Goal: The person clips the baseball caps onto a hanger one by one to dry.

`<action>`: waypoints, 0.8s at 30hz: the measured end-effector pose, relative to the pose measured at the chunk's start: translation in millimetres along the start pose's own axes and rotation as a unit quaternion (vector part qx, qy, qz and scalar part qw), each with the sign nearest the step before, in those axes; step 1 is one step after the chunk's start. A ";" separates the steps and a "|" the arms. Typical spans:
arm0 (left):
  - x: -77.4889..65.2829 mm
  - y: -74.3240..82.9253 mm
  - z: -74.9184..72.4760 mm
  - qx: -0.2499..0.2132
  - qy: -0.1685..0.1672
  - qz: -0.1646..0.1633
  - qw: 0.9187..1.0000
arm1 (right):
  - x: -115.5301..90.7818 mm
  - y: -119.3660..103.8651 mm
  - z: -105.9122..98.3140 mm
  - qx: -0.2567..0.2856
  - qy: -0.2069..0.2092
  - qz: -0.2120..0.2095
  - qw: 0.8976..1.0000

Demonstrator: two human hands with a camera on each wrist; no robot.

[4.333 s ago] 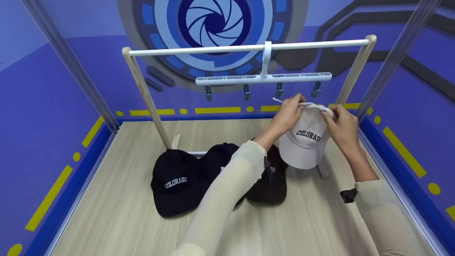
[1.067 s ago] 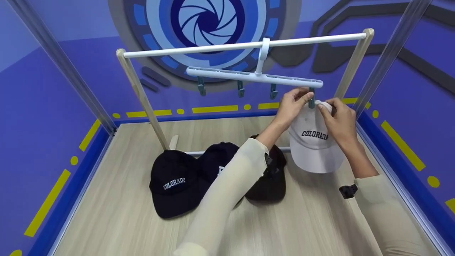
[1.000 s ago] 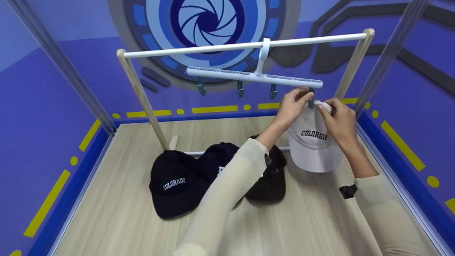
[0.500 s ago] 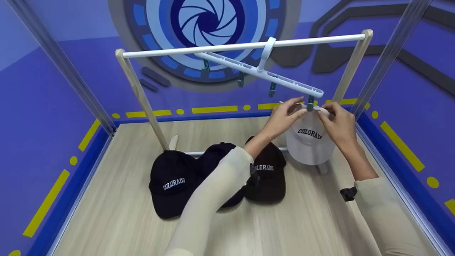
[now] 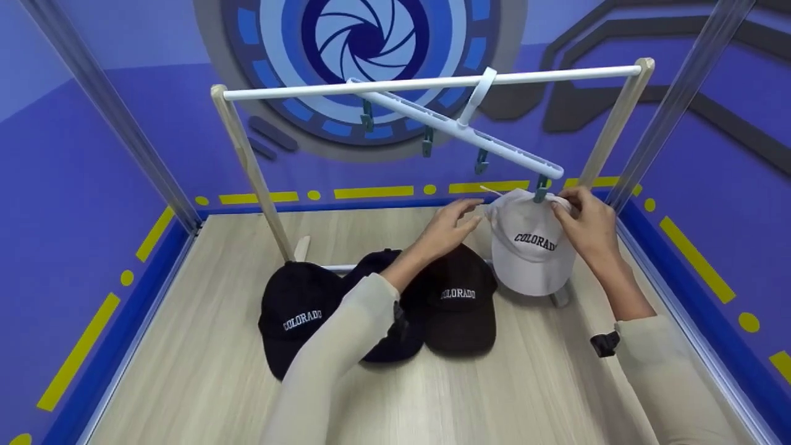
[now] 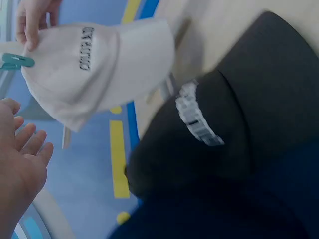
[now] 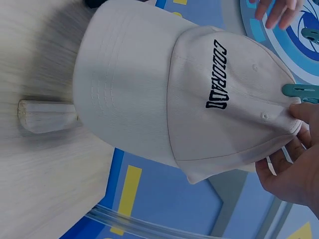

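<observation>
A white baseball cap (image 5: 531, 266) lettered COLORADO hangs from the green clip (image 5: 541, 188) at the low right end of a white hanger (image 5: 426, 117). The hanger tilts down to the right. My right hand (image 5: 590, 225) pinches the cap's crown beside the clip, thumb in front, as the right wrist view shows too. My left hand (image 5: 448, 228) is off the cap, to its left, with fingers loosely extended and nothing in them. In the left wrist view the left hand (image 6: 22, 159) appears apart from both cap and clip.
A white rod (image 5: 296, 91) on wooden posts bears the hanger. Below lie a dark cap (image 5: 460, 327) at right, a navy cap (image 5: 395, 346) partly behind the left arm, and a black cap (image 5: 296, 296) at left on the wooden table (image 5: 185, 346). Blue walls enclose the space.
The hanger's right end has sunk under the cap's weight. The left hand squeezed the clip earlier, then let go and drew back left and down. The right hand keeps its pinch on the cap.
</observation>
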State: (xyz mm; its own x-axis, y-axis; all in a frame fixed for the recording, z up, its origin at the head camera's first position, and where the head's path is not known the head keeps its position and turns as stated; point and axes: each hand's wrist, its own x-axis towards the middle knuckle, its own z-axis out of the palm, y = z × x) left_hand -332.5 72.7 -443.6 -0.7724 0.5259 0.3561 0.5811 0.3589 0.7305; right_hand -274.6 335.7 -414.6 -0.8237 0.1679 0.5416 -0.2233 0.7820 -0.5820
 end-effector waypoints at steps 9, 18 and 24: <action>-29.0 -25.0 -13.5 0.095 -0.014 0.026 0.995 | -8.5 -3.0 3.4 0.013 -0.013 -0.050 0.999; -50.8 -31.7 -16.8 0.107 -0.028 0.017 0.994 | -40.5 -22.8 12.3 0.019 0.082 -0.180 0.980; -59.6 -33.2 -15.4 0.136 -0.032 0.008 0.990 | -67.9 -39.4 24.7 0.044 0.025 -0.247 0.968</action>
State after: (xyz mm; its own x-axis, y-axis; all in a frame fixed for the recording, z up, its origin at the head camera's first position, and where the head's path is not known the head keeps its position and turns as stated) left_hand -309.7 17.6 -480.0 -0.7496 0.5785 0.3216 0.6476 0.5401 0.5375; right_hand -222.8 278.7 -443.4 -0.5795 -0.1818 0.7944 -0.6282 0.7207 -0.2933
